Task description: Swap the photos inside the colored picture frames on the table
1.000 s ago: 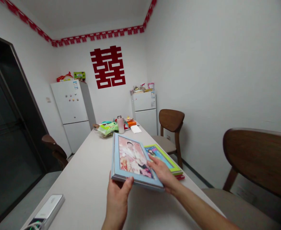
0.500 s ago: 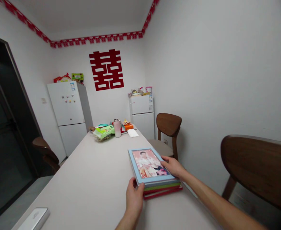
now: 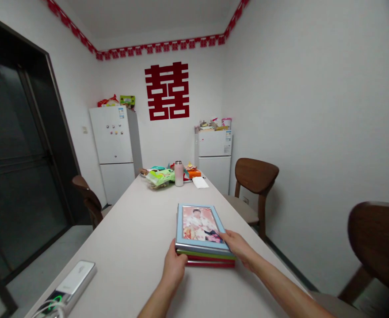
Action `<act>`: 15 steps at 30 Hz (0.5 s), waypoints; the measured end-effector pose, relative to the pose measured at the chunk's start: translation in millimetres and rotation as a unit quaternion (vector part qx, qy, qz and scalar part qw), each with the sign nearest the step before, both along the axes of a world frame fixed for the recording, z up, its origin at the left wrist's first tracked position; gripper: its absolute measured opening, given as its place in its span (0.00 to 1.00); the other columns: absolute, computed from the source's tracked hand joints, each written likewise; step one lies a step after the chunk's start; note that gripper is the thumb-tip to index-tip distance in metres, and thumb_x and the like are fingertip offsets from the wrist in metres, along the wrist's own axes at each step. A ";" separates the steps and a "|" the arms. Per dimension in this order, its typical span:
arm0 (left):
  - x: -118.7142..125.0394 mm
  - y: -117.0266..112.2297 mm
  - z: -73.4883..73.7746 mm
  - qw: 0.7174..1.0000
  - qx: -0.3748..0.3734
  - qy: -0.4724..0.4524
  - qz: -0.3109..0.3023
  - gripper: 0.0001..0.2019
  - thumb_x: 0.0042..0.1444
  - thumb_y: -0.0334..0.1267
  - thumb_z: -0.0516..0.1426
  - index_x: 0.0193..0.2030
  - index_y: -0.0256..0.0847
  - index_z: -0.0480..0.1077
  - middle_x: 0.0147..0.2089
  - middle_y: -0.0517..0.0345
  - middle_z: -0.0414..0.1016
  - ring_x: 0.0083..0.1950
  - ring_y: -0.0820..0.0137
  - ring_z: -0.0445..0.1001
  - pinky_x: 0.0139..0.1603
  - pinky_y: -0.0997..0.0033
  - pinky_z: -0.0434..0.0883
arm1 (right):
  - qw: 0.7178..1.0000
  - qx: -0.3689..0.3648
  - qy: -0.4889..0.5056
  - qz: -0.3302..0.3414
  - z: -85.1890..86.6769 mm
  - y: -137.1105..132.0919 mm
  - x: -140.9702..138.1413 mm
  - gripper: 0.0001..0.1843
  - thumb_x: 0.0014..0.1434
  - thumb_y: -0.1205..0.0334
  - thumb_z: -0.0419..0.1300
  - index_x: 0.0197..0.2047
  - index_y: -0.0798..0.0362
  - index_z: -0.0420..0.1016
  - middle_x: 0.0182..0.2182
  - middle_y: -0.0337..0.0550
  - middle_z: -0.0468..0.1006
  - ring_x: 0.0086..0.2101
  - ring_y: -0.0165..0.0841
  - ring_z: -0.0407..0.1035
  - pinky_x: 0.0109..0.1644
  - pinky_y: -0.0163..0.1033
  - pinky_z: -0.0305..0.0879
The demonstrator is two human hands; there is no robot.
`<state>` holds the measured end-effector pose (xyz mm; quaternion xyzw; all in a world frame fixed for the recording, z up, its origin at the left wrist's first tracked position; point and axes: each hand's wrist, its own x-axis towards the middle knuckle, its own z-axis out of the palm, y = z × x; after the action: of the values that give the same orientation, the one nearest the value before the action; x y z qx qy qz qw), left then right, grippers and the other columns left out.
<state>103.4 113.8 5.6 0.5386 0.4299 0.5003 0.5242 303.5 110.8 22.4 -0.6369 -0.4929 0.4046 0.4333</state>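
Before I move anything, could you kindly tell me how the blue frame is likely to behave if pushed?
The blue frame should probably stay stiff, since its border looks straight and unbent. It might slide over the green frame, as no fastening shows between them. Lying flat and broad, it seems unlikely to roll.

My left hand (image 3: 174,267), just past six o'clock, is bare, with a rounded thumb tip and a slim, uncovered forearm (image 3: 158,297) behind it. My right hand (image 3: 239,247), near five o'clock, is bare too; past its narrow wrist (image 3: 252,260), my right forearm (image 3: 277,279) shows long, smooth and sleeveless.
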 end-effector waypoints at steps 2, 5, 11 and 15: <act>-25.9 11.3 1.1 0.999 0.001 0.004 0.032 0.25 0.33 0.21 0.48 0.42 0.39 0.67 0.40 0.58 0.75 0.44 0.65 0.70 0.46 0.72 0.62 | 1.000 0.011 0.009 0.016 -1.8 16.2 -26.6 0.20 0.50 0.52 0.47 0.38 0.57 0.71 0.30 0.44 0.77 0.32 0.33 0.70 0.33 0.32 0.62; -56.7 24.5 2.6 0.997 -0.001 0.007 0.073 0.24 0.33 0.21 0.49 0.40 0.41 0.68 0.37 0.58 0.75 0.44 0.64 0.70 0.47 0.70 0.62 | 0.999 0.027 0.013 0.031 -3.0 37.7 -60.4 0.20 0.51 0.54 0.47 0.40 0.58 0.70 0.31 0.45 0.77 0.33 0.33 0.70 0.34 0.33 0.62; -73.8 32.1 -2.7 0.993 -0.001 -0.011 0.120 0.23 0.33 0.20 0.49 0.38 0.40 0.68 0.35 0.58 0.75 0.41 0.65 0.71 0.45 0.70 0.63 | 0.998 0.045 -0.011 0.036 2.8 57.2 -89.2 0.21 0.51 0.55 0.46 0.42 0.56 0.70 0.32 0.43 0.76 0.34 0.32 0.70 0.35 0.32 0.62; -80.0 26.8 -2.5 0.986 -0.008 -0.036 0.160 0.22 0.34 0.21 0.51 0.40 0.39 0.67 0.35 0.56 0.74 0.41 0.66 0.71 0.44 0.71 0.63 | 0.997 0.056 -0.053 -0.015 9.3 59.7 -82.8 0.26 0.50 0.55 0.46 0.49 0.62 0.65 0.35 0.50 0.74 0.38 0.36 0.67 0.40 0.36 0.60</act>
<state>23.4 140.6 3.1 0.4403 0.4950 0.5933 0.4573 220.7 170.6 31.7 -0.6398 -0.5271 0.3356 0.4474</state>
